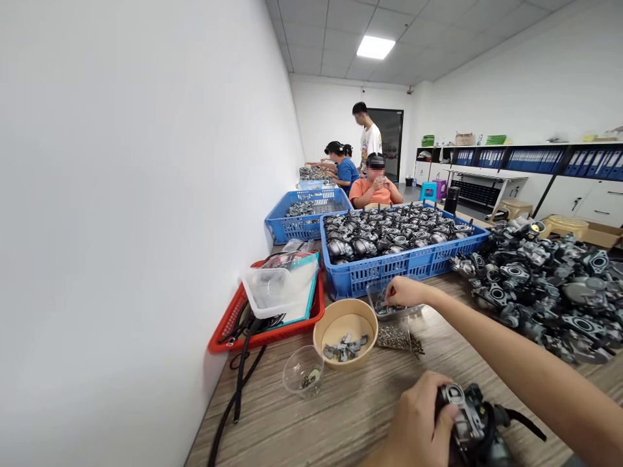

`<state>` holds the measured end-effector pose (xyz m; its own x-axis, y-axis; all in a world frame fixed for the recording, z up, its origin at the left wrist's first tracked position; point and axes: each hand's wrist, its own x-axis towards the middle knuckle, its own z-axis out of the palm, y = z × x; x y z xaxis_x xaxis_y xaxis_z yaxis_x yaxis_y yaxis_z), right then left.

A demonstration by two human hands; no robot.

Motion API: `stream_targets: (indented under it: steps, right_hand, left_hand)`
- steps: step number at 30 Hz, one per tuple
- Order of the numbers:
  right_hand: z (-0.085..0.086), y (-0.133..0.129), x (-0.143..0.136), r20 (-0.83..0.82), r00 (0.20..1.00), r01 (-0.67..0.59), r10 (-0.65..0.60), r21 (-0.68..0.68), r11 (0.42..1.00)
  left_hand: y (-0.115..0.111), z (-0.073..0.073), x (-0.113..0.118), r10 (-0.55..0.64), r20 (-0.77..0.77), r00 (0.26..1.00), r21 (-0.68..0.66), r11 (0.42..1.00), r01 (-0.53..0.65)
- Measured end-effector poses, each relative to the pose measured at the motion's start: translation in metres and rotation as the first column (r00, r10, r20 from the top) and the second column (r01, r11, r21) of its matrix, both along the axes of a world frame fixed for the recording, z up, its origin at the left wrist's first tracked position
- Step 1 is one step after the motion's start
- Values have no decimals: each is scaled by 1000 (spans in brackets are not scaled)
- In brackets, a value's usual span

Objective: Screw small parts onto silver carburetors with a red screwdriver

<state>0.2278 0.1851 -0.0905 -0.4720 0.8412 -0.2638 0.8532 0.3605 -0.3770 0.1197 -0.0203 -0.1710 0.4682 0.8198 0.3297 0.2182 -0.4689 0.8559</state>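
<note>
My left hand [421, 421] is wrapped round a carburetor [470, 421] low in the view, its thumb across the metal body. A short black hose sticks out of this carburetor to the right. My right hand [406, 292] reaches forward into a clear plastic tray [374, 295] of small metal parts. Its fingers are pinched together, and whatever is between them is too small to make out. Beside that tray, a round tan bowl [324, 318] holds several flat grey metal pieces [345, 348]. A bag of small screws [396, 338] lies just below the tray.
Behind stands a blue crate [384, 267] filled with carburetors; a loose carburetor pile [549, 292] is at right. A clear cup [304, 370], black hoses [238, 383] and a red basket [221, 340] lie left, by the wall. Co-workers, including a person in orange [363, 193], are farther back.
</note>
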Motion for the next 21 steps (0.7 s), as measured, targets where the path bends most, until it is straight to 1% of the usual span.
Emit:
stream_targets:
  steps: [3,6,8,11,13,16,18,21]
  right_hand:
    - [9,-11,7,-82,996,32,-21,142,989]
    - [20,-36,25,-178,984,76,-26,281,957]
    - [27,-61,43,-247,969,92,-4,343,935]
    - [32,-109,72,-332,942,85,57,399,913]
    - [31,-145,89,-366,928,95,72,417,904]
    - [25,-196,109,-397,917,155,34,433,888]
    - [18,-225,117,-425,905,222,-4,463,858]
    - [8,-256,120,-457,888,310,-61,495,811]
  left_hand:
    - [-1,6,0,77,-38,996,-101,992,-80]
    - [-2,6,0,101,-54,993,-131,986,-108]
    - [-3,5,0,114,-56,992,-132,984,-120]
    - [-7,1,0,115,-70,991,-109,987,-122]
    - [-12,-2,0,73,-85,994,-64,995,-79]
    - [-19,-4,1,2,-55,998,-14,1000,-3]
    - [-23,-3,3,3,7,1000,-70,998,-2]
    - [-27,2,6,72,70,995,-258,965,-52]
